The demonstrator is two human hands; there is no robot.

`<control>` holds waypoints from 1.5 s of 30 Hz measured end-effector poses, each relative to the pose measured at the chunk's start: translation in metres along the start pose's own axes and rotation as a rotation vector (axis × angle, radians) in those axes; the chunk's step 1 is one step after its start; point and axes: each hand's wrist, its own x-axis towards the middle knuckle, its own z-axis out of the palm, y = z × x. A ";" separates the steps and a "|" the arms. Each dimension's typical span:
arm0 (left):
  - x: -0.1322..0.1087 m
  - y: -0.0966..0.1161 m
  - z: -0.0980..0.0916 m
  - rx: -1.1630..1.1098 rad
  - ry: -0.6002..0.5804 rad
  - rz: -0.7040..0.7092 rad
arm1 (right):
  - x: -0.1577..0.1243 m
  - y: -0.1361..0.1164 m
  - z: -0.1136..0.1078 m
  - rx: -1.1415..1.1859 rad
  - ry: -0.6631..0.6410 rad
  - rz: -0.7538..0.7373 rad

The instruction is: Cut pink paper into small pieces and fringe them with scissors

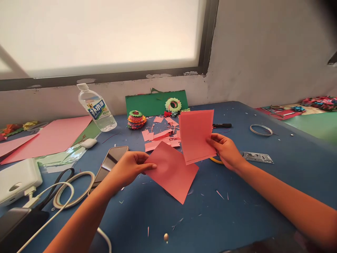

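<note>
My left hand [135, 167] pinches the left corner of a pink square sheet of paper [175, 172], tilted above the blue table. In my right hand [223, 149] is a small stack of pink paper sheets [197, 135], held upright by its lower right edge with the thumb in front. The stack's lower edge comes close to the top of the square sheet; I cannot tell whether they touch. Behind the papers lies a heap of pink paper scraps [158, 137]. Part of a yellow ring-shaped handle [216, 160] shows under my right hand.
A water bottle [96, 109] stands at the back left, near large pink sheets [60, 135]. A phone [112, 161], coiled cable [75, 189] and white power bank [19, 179] lie left. Folded-paper ornaments [136, 120], a black marker [222, 125] and a tape roll [261, 130] sit farther back.
</note>
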 end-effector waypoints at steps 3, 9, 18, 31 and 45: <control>0.000 -0.001 -0.005 0.031 0.060 0.035 | 0.005 -0.005 -0.005 -0.021 0.025 0.024; -0.005 0.005 -0.020 -0.128 0.571 0.239 | -0.014 -0.013 0.001 -0.242 -0.531 0.242; -0.009 0.013 -0.019 -0.636 0.558 0.232 | -0.039 -0.002 0.024 -1.004 -0.664 -0.340; -0.006 0.006 -0.008 -0.586 0.403 0.039 | 0.014 -0.013 -0.034 -1.574 -0.241 -0.219; -0.007 0.008 0.011 -0.759 0.090 -0.104 | -0.005 -0.014 -0.002 -0.672 -0.267 -0.034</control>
